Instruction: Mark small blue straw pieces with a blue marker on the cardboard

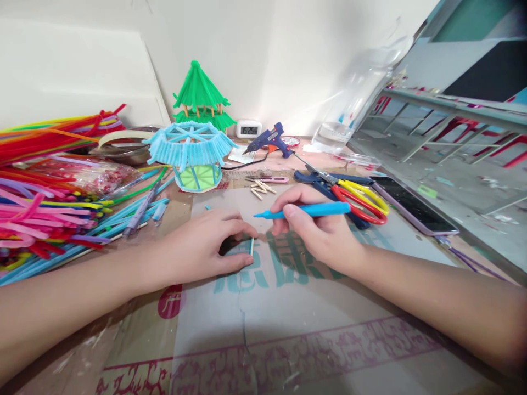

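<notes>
My left hand rests on the printed board, thumb and forefinger pinching a short thin wooden stick that shows some blue. Between the fingers of my right hand is a light blue marker pen, its tip pointing left, above and apart from the stick. Several cut wooden stick pieces lie just beyond the hands. Past my left hand stands a small model pavilion with a light blue pipe-cleaner roof. A small blue piece shows behind the left knuckles.
Bundled pipe cleaners crowd the left side. A green-roofed model, a digital clock and a glue gun stand or lie at the back. Scissors, a phone and a clear container are right.
</notes>
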`<state>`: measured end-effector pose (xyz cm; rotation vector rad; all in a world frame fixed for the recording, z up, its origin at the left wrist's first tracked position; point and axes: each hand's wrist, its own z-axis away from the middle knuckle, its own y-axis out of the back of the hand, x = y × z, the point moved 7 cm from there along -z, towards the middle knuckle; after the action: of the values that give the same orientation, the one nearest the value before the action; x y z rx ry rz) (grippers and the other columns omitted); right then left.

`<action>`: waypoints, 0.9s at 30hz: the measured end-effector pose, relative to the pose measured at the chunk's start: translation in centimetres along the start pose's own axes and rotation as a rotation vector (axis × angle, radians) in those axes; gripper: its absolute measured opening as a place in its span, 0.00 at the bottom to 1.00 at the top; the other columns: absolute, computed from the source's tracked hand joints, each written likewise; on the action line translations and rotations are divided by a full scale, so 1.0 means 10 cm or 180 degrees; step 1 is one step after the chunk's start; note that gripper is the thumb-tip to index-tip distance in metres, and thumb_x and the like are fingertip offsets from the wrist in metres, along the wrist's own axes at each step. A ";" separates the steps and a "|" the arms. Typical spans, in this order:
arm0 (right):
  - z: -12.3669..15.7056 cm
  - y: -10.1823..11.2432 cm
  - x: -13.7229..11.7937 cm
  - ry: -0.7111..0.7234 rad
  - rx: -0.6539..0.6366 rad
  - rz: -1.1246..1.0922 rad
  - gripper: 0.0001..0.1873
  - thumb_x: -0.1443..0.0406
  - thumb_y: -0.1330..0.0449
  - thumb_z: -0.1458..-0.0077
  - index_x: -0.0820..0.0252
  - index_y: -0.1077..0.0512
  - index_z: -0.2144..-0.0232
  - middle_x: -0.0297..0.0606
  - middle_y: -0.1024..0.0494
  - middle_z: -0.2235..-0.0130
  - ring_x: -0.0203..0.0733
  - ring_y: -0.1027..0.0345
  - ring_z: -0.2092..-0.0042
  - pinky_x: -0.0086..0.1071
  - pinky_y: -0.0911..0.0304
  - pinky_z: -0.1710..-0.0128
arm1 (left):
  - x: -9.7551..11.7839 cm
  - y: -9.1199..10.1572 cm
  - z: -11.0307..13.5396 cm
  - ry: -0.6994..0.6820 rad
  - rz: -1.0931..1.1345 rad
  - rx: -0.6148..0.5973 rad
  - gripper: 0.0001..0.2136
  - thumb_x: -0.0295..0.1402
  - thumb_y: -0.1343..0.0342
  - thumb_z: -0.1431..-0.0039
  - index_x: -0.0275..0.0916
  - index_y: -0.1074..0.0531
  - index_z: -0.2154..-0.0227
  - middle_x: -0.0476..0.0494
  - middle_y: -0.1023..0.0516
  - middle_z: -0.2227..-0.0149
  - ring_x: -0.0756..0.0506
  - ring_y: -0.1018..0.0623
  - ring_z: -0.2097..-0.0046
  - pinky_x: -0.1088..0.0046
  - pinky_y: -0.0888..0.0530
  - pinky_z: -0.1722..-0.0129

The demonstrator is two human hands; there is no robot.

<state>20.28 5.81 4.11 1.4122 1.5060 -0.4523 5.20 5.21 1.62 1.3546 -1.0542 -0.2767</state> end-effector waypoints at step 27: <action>-0.01 -0.18 -0.02 0.0179 -0.0648 0.1063 0.07 0.67 0.45 0.40 0.60 0.32 0.70 0.30 0.32 0.75 0.32 0.40 0.75 0.28 0.43 0.76 | -0.09 -0.02 -0.01 0.0376 0.0300 0.0010 0.16 0.42 0.41 0.40 0.43 0.24 0.51 0.47 0.26 0.64 0.46 0.27 0.63 0.71 0.33 0.63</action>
<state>18.57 5.29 3.71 1.4857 1.2863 -0.0525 4.92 5.85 1.05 1.3039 -1.0164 -0.1236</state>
